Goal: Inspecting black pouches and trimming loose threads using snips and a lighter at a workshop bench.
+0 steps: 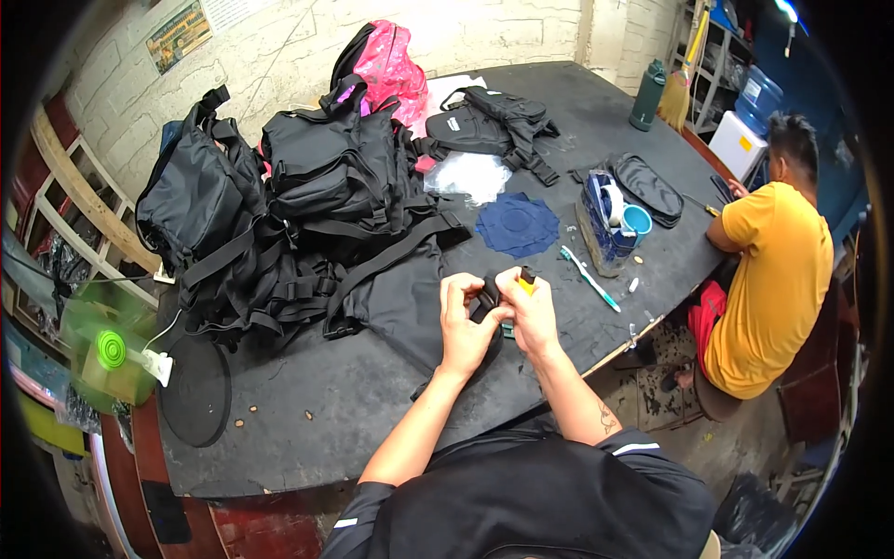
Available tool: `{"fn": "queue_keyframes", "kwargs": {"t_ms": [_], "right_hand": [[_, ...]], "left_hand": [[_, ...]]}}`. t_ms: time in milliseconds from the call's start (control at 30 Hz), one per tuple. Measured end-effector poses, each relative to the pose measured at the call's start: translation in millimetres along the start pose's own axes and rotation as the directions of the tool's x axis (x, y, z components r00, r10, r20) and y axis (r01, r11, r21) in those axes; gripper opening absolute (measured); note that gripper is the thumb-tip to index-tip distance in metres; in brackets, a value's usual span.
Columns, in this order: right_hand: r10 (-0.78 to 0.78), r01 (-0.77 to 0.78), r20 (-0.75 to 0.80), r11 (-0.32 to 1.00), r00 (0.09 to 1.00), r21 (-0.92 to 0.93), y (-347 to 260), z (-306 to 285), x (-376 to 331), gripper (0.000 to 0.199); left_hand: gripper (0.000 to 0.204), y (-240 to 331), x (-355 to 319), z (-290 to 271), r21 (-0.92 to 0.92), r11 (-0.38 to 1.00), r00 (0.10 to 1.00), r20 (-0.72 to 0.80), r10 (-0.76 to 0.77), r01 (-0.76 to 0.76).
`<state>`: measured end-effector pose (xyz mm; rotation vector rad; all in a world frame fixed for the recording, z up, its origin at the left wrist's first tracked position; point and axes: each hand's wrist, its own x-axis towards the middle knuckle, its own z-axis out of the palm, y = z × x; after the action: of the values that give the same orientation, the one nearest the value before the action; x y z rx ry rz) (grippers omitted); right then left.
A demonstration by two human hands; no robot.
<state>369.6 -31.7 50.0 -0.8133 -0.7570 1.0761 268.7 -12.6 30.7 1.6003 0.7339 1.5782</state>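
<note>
Both my hands are raised together over the near part of the dark table. My left hand [465,328] is closed on black strap material [488,296], its fingers curled round it. Close against it, my right hand [531,315] grips a small yellow and black object [527,280], mostly covered by the fingers, so its kind is unclear. The thumbs nearly meet at the black material. Under and left of my hands lies a flat black bag piece [396,296] with straps. A blue cloth [518,224] lies just beyond my hands.
Several black bags [331,172] are heaped at the back left, beside a pink bag [386,70]. A toothbrush [590,279], a blue cup [637,221] and a black pouch [649,189] lie to the right. A green fan [110,350] stands left. A person in yellow [778,270] sits at the right edge.
</note>
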Motion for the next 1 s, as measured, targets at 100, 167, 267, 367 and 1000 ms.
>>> {"fn": "queue_keyframes", "kwargs": {"t_ms": [100,167,267,367,1000], "right_hand": [[0.021,-0.008,0.116,0.994,0.993,-0.109,-7,-1,-1,0.017],[-0.108,0.14,0.119,0.94,0.987,-0.31,-8,5,-5,0.02],[-0.183,0.23,0.138,0.776,0.973,-0.587,9,0,-7,0.025],[-0.195,0.211,0.109,0.643,0.975,-0.736,12,7,-10,0.023],[-0.229,0.309,0.312,-0.049,0.922,-0.95,29,-98,-6,0.041]], "left_hand": [[0.006,4,7,-1,-0.097,0.986,0.98,-0.133,-0.145,0.132],[0.019,-9,14,-8,-0.407,0.861,0.931,-0.064,-0.36,0.305],[0.024,-8,18,-10,-0.551,0.762,0.913,-0.001,-0.407,0.339],[0.019,-10,14,-10,-0.684,0.624,0.902,0.122,-0.414,0.379],[0.042,-76,-56,-169,0.446,0.572,0.726,-0.43,-0.537,0.688]]}}
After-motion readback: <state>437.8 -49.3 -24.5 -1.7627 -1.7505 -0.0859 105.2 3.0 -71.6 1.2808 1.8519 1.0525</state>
